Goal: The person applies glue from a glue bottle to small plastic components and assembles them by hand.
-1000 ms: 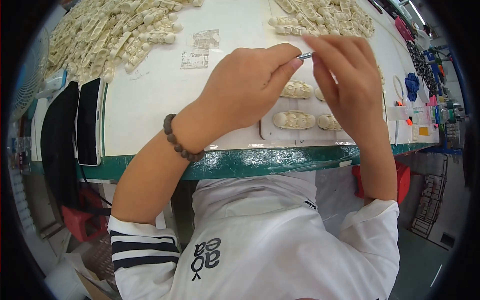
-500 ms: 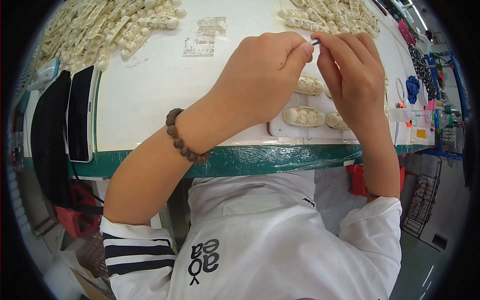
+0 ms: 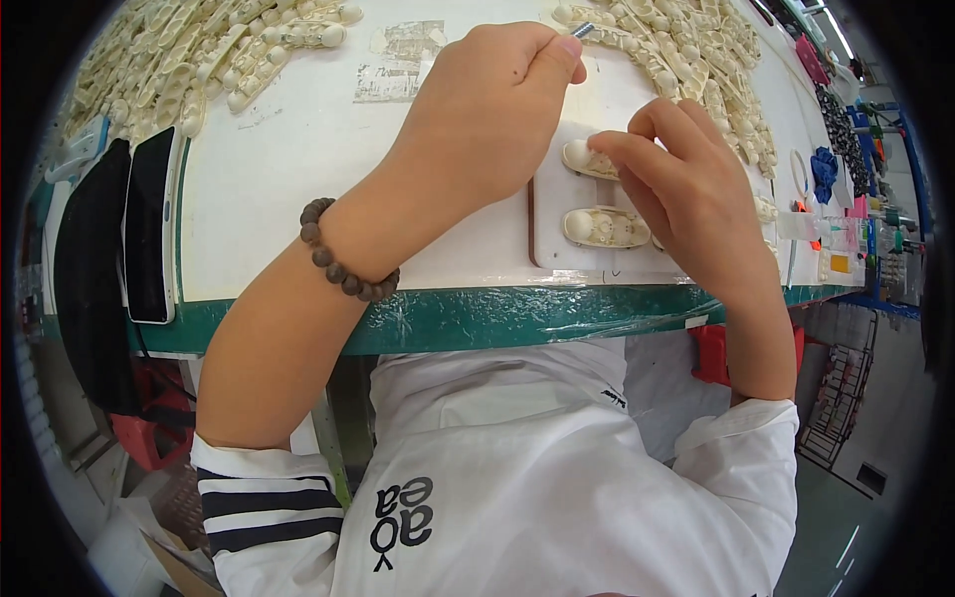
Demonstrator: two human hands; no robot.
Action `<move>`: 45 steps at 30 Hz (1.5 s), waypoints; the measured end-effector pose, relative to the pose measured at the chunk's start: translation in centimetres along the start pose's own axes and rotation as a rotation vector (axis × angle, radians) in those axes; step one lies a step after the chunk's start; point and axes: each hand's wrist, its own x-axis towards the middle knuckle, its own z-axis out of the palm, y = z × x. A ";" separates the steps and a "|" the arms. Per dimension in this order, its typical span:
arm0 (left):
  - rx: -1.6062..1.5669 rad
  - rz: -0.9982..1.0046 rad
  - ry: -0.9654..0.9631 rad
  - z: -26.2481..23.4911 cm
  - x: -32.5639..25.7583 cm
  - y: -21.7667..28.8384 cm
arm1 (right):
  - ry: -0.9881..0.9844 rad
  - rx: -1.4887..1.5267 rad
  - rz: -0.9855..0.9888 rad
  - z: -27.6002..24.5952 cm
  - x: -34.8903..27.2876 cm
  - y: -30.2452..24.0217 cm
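Note:
My left hand is raised above the table, its thumb and forefinger pinching a thin silvery ridged metal rod. The rod's tip points away to the upper right. Lower and to the right, my right hand reaches down to a cream plastic part with a ball-shaped end, its fingertips closed on the part's upper side. That part lies on a pale board, partly covered by my fingers. Nearer me on the board, a similar cream part lies flat. Others are mostly hidden by my right hand.
Heaps of cream plastic parts cover the far left and far right of the white tabletop. A dark-screened phone and a black pouch lie at the left. A green table edge runs in front of me.
My hands have come apart. The left has moved up and left with the metal rod; the right has let go of it and moved down to the cream part on the board.

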 end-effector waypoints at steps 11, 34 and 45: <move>0.139 0.076 -0.058 0.4 -0.2 0.4 | 0.247 0.033 0.092 -0.3 0.3 1.3; 0.430 -0.036 -0.292 0.8 -0.5 2.1 | 0.203 0.130 0.180 -1.3 -3.3 1.3; 0.288 0.342 -0.224 -0.5 0.2 0.4 | 0.302 0.001 -0.018 -0.4 0.8 1.6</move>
